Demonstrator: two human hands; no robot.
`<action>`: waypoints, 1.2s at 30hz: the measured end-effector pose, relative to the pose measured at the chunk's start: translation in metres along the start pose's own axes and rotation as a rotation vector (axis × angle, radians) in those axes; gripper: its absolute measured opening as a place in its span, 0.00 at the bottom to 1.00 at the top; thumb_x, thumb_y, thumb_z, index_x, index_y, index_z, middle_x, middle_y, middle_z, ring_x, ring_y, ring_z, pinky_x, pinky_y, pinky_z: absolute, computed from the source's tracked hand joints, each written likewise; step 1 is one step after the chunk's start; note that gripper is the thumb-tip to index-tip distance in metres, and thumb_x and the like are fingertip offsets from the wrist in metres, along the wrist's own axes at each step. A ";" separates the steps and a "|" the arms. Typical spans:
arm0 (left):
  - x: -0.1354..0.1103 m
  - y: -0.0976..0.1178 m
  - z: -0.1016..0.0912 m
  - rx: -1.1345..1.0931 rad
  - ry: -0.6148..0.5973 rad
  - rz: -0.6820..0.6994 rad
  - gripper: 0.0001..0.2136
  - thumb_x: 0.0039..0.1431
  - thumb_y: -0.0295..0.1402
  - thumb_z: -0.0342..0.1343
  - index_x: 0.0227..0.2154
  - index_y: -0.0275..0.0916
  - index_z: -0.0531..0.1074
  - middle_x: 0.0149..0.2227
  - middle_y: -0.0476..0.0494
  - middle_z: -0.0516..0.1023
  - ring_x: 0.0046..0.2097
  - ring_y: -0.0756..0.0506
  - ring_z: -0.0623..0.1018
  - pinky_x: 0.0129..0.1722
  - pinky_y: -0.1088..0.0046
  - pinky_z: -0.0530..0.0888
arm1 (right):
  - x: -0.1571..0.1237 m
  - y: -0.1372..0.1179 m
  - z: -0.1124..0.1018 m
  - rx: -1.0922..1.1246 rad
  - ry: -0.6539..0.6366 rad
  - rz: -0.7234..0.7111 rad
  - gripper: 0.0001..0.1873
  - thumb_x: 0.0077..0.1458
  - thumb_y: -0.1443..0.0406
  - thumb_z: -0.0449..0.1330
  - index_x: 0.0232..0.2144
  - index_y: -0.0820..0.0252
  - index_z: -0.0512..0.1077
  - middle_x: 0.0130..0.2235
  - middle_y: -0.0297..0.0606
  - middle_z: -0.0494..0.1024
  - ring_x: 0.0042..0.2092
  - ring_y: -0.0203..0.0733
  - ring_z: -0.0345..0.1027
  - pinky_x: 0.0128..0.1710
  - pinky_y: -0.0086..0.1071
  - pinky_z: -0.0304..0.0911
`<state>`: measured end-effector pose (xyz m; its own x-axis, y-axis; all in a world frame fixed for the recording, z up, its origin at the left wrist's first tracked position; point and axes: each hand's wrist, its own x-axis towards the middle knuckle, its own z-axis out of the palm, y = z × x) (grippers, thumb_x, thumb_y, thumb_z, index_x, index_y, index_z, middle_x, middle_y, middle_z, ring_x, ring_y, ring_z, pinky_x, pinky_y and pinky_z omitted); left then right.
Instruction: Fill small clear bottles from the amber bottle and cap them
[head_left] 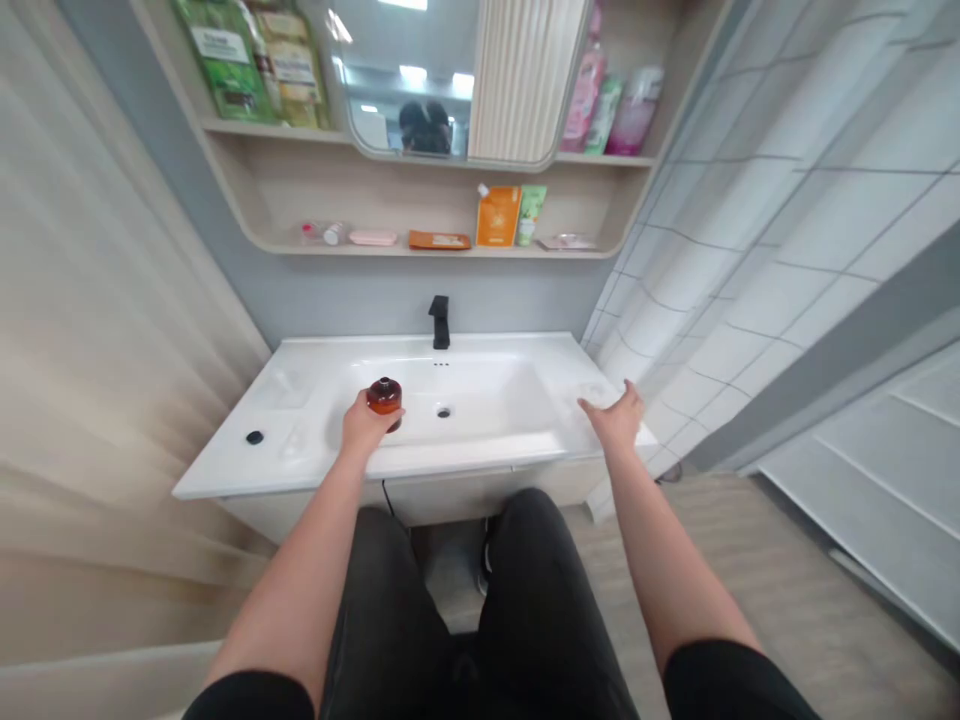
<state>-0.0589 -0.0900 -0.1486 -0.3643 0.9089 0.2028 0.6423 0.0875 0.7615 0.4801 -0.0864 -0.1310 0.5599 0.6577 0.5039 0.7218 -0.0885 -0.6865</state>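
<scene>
My left hand [364, 425] is wrapped round a small amber bottle [385, 397] with a dark top, held over the left part of the white sink basin [495, 390]. Whether the bottle touches the basin I cannot tell. At the right end of the countertop, my right hand [616, 415] hovers with thumb and fingers spread and nothing visible between them. Close to its fingertips is a faint, clear item [592, 391], too indistinct to name. A small round black piece [255, 437] lies on the left side of the counter.
A black faucet [440, 322] stands behind the basin drain [444, 411]. Above are a shelf [360, 250] with an orange pouch [498, 216] and a green tube [530, 214], and a mirror [412, 80]. Curtains hang at left [97, 300] and right [750, 250].
</scene>
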 end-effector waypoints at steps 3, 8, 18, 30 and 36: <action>-0.002 0.003 -0.002 -0.008 0.002 0.005 0.33 0.48 0.47 0.77 0.55 0.43 0.74 0.51 0.35 0.86 0.53 0.34 0.85 0.53 0.60 0.77 | 0.011 0.014 0.008 0.067 -0.198 0.177 0.50 0.38 0.53 0.77 0.60 0.62 0.65 0.55 0.59 0.78 0.56 0.62 0.75 0.60 0.54 0.68; -0.004 0.007 -0.003 -0.007 -0.021 0.017 0.33 0.47 0.47 0.77 0.55 0.42 0.74 0.52 0.34 0.86 0.53 0.34 0.85 0.54 0.60 0.78 | 0.005 -0.013 0.038 0.281 -0.260 0.137 0.44 0.37 0.52 0.78 0.54 0.56 0.67 0.53 0.50 0.81 0.52 0.55 0.77 0.55 0.49 0.71; -0.010 0.012 -0.004 -0.032 -0.059 0.092 0.33 0.49 0.44 0.77 0.57 0.43 0.74 0.52 0.36 0.86 0.53 0.34 0.85 0.55 0.60 0.78 | -0.102 -0.136 0.145 0.786 -0.997 0.106 0.43 0.32 0.57 0.81 0.53 0.50 0.73 0.45 0.38 0.83 0.49 0.52 0.78 0.56 0.55 0.73; -0.020 0.022 0.004 0.226 -0.173 0.293 0.32 0.51 0.41 0.75 0.59 0.44 0.74 0.54 0.35 0.85 0.55 0.31 0.84 0.53 0.60 0.77 | -0.124 -0.140 0.160 0.694 -1.113 -0.129 0.39 0.34 0.61 0.81 0.53 0.51 0.78 0.48 0.38 0.85 0.51 0.52 0.79 0.60 0.52 0.72; -0.027 0.030 0.001 0.297 -0.212 0.350 0.31 0.53 0.41 0.74 0.60 0.45 0.73 0.55 0.34 0.84 0.54 0.30 0.83 0.53 0.60 0.76 | -0.128 -0.137 0.168 0.653 -1.095 -0.221 0.43 0.34 0.61 0.82 0.56 0.50 0.78 0.49 0.38 0.85 0.51 0.51 0.80 0.60 0.50 0.73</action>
<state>-0.0293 -0.1111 -0.1317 0.0327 0.9647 0.2614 0.8769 -0.1532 0.4556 0.2414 -0.0327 -0.1900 -0.3919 0.9055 0.1629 0.2513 0.2757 -0.9278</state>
